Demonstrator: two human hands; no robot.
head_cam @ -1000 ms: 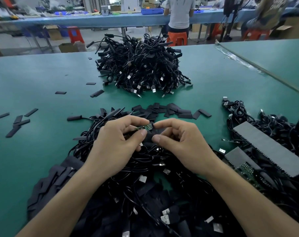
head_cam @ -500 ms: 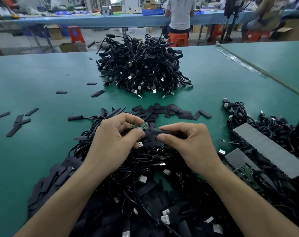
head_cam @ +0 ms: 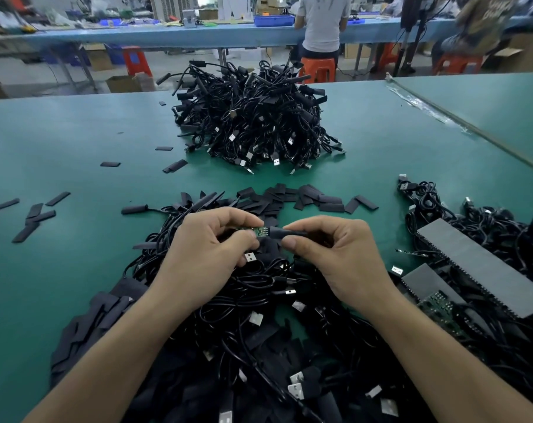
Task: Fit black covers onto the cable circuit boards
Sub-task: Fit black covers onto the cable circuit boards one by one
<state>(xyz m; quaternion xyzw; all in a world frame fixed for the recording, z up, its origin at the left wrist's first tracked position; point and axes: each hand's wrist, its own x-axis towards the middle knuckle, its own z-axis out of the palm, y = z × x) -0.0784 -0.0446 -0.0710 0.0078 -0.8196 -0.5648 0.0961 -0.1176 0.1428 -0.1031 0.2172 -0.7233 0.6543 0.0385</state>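
The circuit board point(head_cam: 257, 232), a narrow green strip dotted with tiny parts, is showing bare between both hands, its right end meeting the mouth of a flat black cover point(head_cam: 285, 232). The left hand point(head_cam: 204, 254) is pinching the board, fingers point(head_cam: 244, 239) curled round it. The right hand point(head_cam: 341, 257) is pinching the cover. Both are hovering over a tangle of black cables point(head_cam: 259, 288) lying by the near edge of the table point(head_cam: 76, 132). Just beyond, loose covers point(head_cam: 308, 199) are lying scattered, and a cable heap point(head_cam: 253, 123) is sitting toward the far edge.

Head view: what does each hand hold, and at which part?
The left hand pinches the small green circuit board at its left end. The right hand pinches the black sleeve-shaped cover between thumb and forefinger, just behind its open end.
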